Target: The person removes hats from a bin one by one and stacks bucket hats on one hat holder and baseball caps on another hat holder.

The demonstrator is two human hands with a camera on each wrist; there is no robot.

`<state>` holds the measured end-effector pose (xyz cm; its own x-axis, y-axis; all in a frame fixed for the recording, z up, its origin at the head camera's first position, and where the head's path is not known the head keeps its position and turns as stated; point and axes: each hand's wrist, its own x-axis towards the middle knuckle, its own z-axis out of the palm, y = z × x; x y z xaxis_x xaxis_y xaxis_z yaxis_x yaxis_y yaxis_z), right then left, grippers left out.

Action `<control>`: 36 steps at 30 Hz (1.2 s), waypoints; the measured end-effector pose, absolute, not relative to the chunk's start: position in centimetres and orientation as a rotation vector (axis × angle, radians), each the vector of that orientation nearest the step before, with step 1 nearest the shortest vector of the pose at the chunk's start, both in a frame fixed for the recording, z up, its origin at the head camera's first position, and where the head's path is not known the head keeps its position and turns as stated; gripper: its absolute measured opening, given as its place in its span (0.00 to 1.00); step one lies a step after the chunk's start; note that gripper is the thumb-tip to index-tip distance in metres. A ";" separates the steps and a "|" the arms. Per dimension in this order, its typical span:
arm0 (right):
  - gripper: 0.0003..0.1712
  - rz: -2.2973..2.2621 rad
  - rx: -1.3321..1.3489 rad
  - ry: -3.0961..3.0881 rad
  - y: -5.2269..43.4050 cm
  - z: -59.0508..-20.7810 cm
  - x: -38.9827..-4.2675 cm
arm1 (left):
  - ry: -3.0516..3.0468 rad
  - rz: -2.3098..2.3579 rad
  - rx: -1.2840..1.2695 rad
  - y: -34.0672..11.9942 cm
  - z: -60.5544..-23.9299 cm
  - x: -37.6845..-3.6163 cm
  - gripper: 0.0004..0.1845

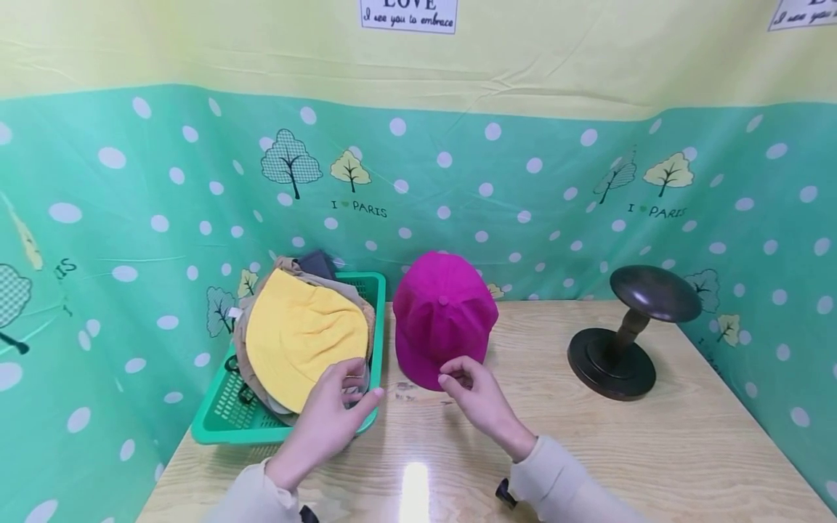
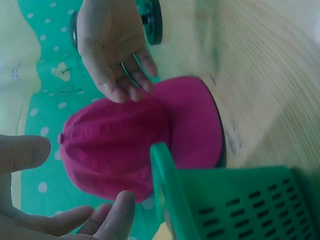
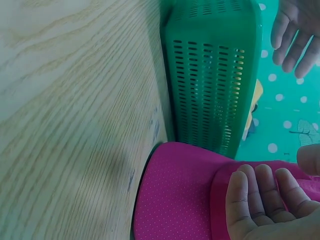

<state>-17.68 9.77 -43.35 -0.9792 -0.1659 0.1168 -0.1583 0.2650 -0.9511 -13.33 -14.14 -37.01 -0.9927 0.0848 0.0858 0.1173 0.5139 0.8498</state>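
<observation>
A magenta cap (image 1: 441, 316) lies on the wooden table (image 1: 588, 450), brim toward me, right beside a green basket (image 1: 222, 421). My right hand (image 1: 459, 379) hovers at the brim's front edge with its fingers loosely bent and nothing in them; the right wrist view shows those fingers (image 3: 265, 195) relaxed just above the cap (image 3: 175, 195). My left hand (image 1: 353, 388) is over the basket's near right corner, fingers spread and empty. The left wrist view shows the cap (image 2: 125, 150), my right hand (image 2: 117, 60) open behind it and the basket corner (image 2: 165, 170).
The basket holds a yellow hat (image 1: 301, 338) on top of several other hats. A dark wooden hat stand (image 1: 621, 334) stands at the right of the table. A green polka-dot cloth (image 1: 523, 196) walls the table on three sides.
</observation>
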 end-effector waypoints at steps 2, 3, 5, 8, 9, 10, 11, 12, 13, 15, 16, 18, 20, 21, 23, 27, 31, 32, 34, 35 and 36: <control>0.11 -1.884 -0.336 2.489 9.6 -43.3 -17.7 | -2.714 -1.517 -0.181 -14.5 -36.7 -13.3 0.31; 0.10 -1.878 -0.336 2.488 9.5 -42.9 -17.5 | -2.720 -1.514 -0.180 -14.7 -36.6 -13.4 0.31; 0.10 -1.866 -0.343 2.486 9.2 -42.0 -17.1 | -2.731 -1.501 -0.179 -15.1 -36.4 -13.5 0.31; 0.10 -1.860 -0.364 2.493 8.9 -41.9 -17.1 | -2.740 -1.482 -0.169 -15.7 -36.4 -13.8 0.31; 0.10 -1.857 -0.372 2.492 8.9 -41.9 -17.2 | -2.738 -1.483 -0.165 -16.0 -36.4 -13.9 0.31; 0.10 -1.862 -0.389 2.494 8.9 -42.3 -17.4 | -2.739 -1.477 -0.160 -16.2 -36.4 -14.1 0.32; 0.11 -1.866 -0.400 2.496 8.9 -42.8 -17.6 | -2.740 -1.474 -0.158 -16.5 -36.3 -14.2 0.32; 0.11 -1.869 -0.406 2.497 8.8 -43.1 -17.8 | -2.742 -1.466 -0.153 -16.8 -36.3 -14.3 0.32; 0.12 -1.867 -0.407 2.495 8.7 -43.1 -17.8 | -2.748 -1.453 -0.150 -17.2 -36.2 -14.4 0.32; 0.12 -1.872 -0.418 2.480 8.5 -43.1 -17.9 | -2.762 -1.424 -0.151 -17.9 -36.1 -14.7 0.33; 0.13 -1.871 -0.423 2.471 8.4 -43.1 -17.9 | -2.772 -1.404 -0.149 -18.2 -36.1 -14.8 0.33; 0.12 -1.866 -0.425 2.454 8.2 -43.1 -17.9 | -2.784 -1.386 -0.144 -18.9 -36.0 -15.0 0.34; 0.11 -1.850 -0.437 2.454 7.9 -43.1 -18.0 | -2.794 -1.377 -0.133 -19.5 -35.9 -15.1 0.35; 0.11 -1.845 -0.443 2.452 7.8 -43.2 -18.1 | -2.798 -1.377 -0.122 -19.8 -35.8 -15.2 0.35; 0.10 -1.833 -0.450 2.452 7.5 -43.2 -18.1 | -2.808 -1.373 -0.099 -20.3 -35.6 -15.4 0.37; 0.10 -1.844 -0.472 2.423 6.9 -43.2 -18.1 | -2.845 -1.331 -0.041 -21.4 -35.2 -15.9 0.39; 0.11 -1.853 -0.494 2.380 6.3 -43.2 -17.9 | -2.880 -1.302 0.007 -22.6 -34.4 -16.3 0.41; 0.12 -1.852 -0.498 2.371 6.1 -43.2 -17.9 | -2.885 -1.304 0.013 -22.9 -34.2 -16.5 0.41; 0.12 -1.849 -0.505 2.357 5.9 -43.3 -17.9 | -2.897 -1.298 0.027 -23.5 -33.9 -16.7 0.42; 0.13 -1.847 -0.506 2.351 5.7 -43.3 -17.8 | -2.902 -1.297 0.035 -23.7 -33.8 -16.9 0.42; 0.13 -1.845 -0.506 2.347 5.6 -43.2 -17.7 | -2.907 -1.292 0.041 -23.9 -33.7 -17.0 0.42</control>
